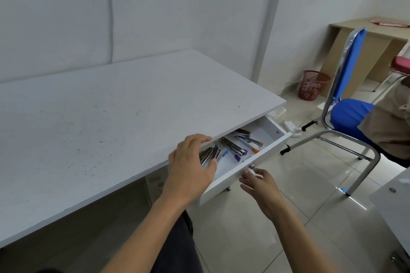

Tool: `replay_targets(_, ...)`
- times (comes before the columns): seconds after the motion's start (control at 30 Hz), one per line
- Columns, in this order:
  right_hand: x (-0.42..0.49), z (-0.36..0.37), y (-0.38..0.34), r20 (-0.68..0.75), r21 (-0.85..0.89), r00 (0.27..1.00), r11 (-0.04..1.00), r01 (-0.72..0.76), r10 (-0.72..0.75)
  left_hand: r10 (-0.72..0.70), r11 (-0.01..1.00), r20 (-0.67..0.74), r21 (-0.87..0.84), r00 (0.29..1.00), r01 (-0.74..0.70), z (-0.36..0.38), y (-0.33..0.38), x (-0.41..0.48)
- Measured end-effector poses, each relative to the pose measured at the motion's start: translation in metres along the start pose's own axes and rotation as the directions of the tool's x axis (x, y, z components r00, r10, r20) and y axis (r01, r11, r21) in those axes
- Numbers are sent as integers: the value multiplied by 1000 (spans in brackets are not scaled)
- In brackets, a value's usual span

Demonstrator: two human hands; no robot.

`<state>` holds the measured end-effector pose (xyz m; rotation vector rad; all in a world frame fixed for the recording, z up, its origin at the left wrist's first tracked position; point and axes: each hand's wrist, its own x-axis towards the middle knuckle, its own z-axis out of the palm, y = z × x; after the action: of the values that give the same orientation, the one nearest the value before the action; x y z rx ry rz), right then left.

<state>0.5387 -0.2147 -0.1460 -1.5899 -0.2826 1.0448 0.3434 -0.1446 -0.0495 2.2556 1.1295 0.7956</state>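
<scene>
At open drawer (269, 155), hands (190, 163) (260, 189), staplers (235, 149) inside

The white drawer (271, 152) is pulled partly out from beneath the counter (111, 117) edge, with a small metal knob (252, 166) on its front panel. Inside, several metal staplers (234, 147) lie flat at mixed angles, with purple, blue and orange ends.
</scene>
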Motion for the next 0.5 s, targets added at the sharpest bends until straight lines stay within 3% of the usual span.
replay_targets(0.23, 8, 11, 0, -7, -37, 999, 998, 49, -49, 16, 903, 128, 425, 992, -69, 10, -16, 12)
replay_targets(0.5, 21, 53, -24, -71, 9, 979, 981, 192, -191, 26, 826, 163, 553, 986, -113, 10, -21, 32)
